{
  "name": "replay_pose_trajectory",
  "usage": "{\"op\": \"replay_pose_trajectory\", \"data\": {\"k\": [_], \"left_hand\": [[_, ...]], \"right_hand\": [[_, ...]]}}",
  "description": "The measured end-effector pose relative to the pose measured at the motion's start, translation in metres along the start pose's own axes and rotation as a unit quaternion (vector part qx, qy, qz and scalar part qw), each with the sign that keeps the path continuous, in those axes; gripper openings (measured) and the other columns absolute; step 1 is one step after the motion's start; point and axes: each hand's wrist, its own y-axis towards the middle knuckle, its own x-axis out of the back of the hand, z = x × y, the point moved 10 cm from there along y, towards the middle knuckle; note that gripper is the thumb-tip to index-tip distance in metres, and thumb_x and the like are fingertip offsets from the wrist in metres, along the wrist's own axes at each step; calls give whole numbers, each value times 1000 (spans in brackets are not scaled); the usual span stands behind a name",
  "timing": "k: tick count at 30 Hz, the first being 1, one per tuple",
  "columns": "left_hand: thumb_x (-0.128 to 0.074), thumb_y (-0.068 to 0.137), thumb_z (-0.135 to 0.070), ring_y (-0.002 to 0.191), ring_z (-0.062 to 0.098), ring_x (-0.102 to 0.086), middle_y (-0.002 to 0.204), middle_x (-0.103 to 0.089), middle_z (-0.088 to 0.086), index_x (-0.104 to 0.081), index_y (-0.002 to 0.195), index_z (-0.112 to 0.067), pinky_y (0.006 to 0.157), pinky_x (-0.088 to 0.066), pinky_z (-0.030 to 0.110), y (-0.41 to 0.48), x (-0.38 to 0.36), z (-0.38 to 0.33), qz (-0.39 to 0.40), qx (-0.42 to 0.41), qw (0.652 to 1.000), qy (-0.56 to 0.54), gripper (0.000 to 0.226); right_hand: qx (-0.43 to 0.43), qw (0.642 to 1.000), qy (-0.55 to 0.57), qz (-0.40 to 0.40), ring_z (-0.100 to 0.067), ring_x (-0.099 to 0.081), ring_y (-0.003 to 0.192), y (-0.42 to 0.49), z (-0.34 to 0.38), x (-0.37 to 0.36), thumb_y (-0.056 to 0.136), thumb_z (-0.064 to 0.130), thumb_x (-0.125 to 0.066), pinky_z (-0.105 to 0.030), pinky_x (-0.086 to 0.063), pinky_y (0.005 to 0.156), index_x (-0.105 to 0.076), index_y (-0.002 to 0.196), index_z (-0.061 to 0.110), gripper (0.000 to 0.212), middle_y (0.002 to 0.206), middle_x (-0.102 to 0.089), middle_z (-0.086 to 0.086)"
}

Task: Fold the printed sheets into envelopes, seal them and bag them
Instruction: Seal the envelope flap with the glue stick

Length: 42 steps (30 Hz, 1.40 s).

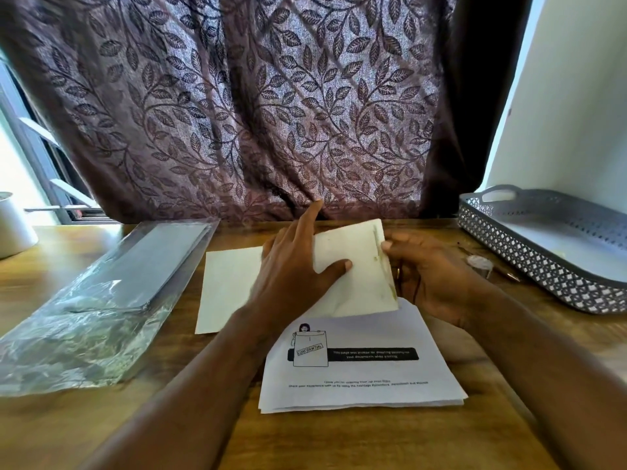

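The folded sheet (359, 283), long axis pointing away, lies between 2 hands: left hand (298, 266) pinches its left side, right hand (437, 276) its right edge.

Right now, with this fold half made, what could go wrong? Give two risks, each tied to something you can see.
1. The folded sheet overlaps the far edge of the printed stack; pressing down there may crease or shift the top page.
2. Yellowish streaks, possibly glue, run along the edge that the right hand pinches; they may smear onto the fingers. The left hand holds mainly with its thumb on top, so the fold could slip.
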Motion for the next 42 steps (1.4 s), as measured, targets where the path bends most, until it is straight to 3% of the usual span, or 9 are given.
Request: {"op": "replay_pose_trajectory", "data": {"k": [5, 11, 14, 19, 24, 28, 33, 38, 42], "left_hand": [[-70, 88, -45, 133, 21, -43, 148, -48, -2, -28, 154, -26, 109, -29, 39, 0, 4, -1, -22, -17, 1000, 7, 81], [-56, 98, -40, 125, 12, -49, 133, -59, -12, -53, 135, -33, 104, -26, 33, 3, 5, -8, -26, -22, 999, -18, 38], [-54, 95, -46, 115, 8, -54, 122, -65, -15, -62, 122, -32, 104, -35, 41, 6, 4, -23, -32, -31, 998, -52, 32], [-65, 88, -36, 99, 12, -64, 106, -72, -9, -69, 106, -24, 95, -44, 48, 5, 2, -41, -48, -62, 995, -68, 22], [-68, 85, -31, 92, 5, -65, 102, -71, -16, -68, 105, -29, 91, -50, 51, 5, 13, -36, -62, -34, 985, -157, 19], [-67, 87, -30, 94, 7, -63, 100, -70, -19, -70, 104, -31, 93, -48, 53, 8, 20, -25, -80, -2, 985, -152, 17], [-58, 94, -31, 98, 2, -64, 105, -72, -19, -72, 109, -32, 94, -48, 51, 10, 22, -18, -78, -6, 987, -141, 21], [-59, 96, -15, 99, -6, -61, 105, -68, -21, -70, 111, -27, 91, -51, 29, 10, 22, -15, -78, 3, 983, -168, 22], [-57, 95, -21, 102, -3, -63, 104, -68, -24, -69, 110, -32, 97, -51, 44, 10, 21, -15, -81, 1, 982, -170, 22]], "right_hand": [[7, 998, -55, -8, -31, -72, 105, 1, -5, -7, 104, 11, -47, -46, -61, 86, -64, 125, 16, 27, 116, -75, -10], [46, 990, -122, -49, -31, -75, 97, 0, -4, -9, 103, 11, -51, -42, -62, 78, -69, 117, 5, 24, 107, -77, -14], [66, 982, -164, -59, -27, -76, 91, -1, 1, -12, 102, 13, -55, -37, -63, 74, -72, 110, 3, 22, 100, -78, -11], [112, 971, -202, -64, -21, -77, 82, -5, 4, -19, 97, 12, -59, -26, -61, 65, -72, 104, -2, 20, 92, -78, -10], [80, 977, -191, -51, -18, -77, 84, -5, 1, -23, 99, 15, -57, -26, -61, 65, -73, 100, 8, 18, 92, -78, -6], [-19, 986, -164, 22, -29, -77, 89, -7, -23, -39, 100, 20, -56, -35, -64, 67, -70, 108, 7, 21, 98, -78, -12], [-19, 988, -151, 16, -25, -76, 95, -4, -25, -38, 97, 15, -61, -36, -64, 72, -72, 113, 8, 20, 105, -78, -7], [-35, 991, -127, 16, -25, -75, 99, -2, -33, -38, 93, 7, -65, -37, -63, 79, -72, 112, 4, 21, 109, -77, -8], [-32, 992, -121, 15, -26, -75, 99, -4, -31, -39, 93, 10, -65, -36, -64, 77, -72, 112, 2, 23, 109, -77, -9]]}}
